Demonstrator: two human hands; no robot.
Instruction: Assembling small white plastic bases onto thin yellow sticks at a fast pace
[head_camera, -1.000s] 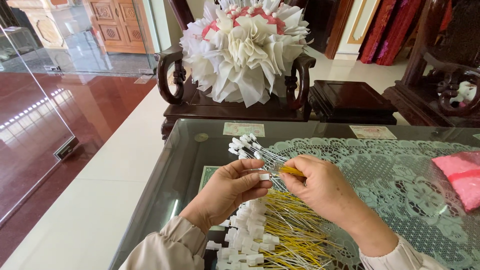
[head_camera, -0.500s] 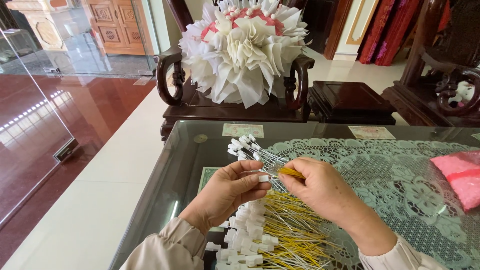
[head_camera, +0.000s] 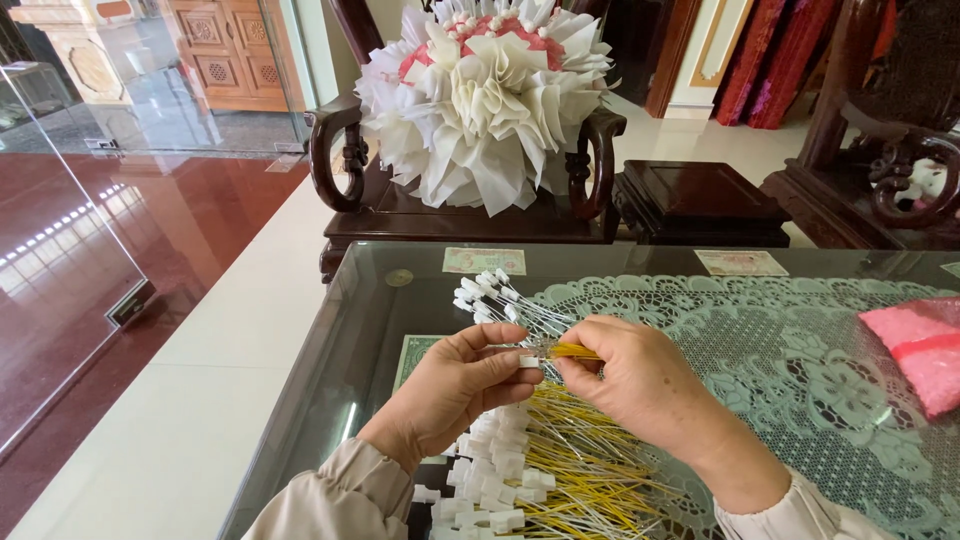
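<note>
Centrally, a bundle of thin white sticks with small white plastic tips (head_camera: 497, 298) fans above the glass tabletop (head_camera: 330, 360), pinched between left hand (head_camera: 462, 385) and right hand (head_camera: 632, 380); their grip point is hidden behind fingers. Below lies a heap of yellow and white sticks (head_camera: 540, 470), cut off by the frame, beside a pale lace cloth (head_camera: 800, 370).

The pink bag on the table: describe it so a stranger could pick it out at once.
Start at the glass-topped table and its pale lace cloth. Follow the cloth to the right edge of the view, beyond the right hand; the pink bag lies there. It is the table's only pink thing, crossed by a darker red band.
</note>
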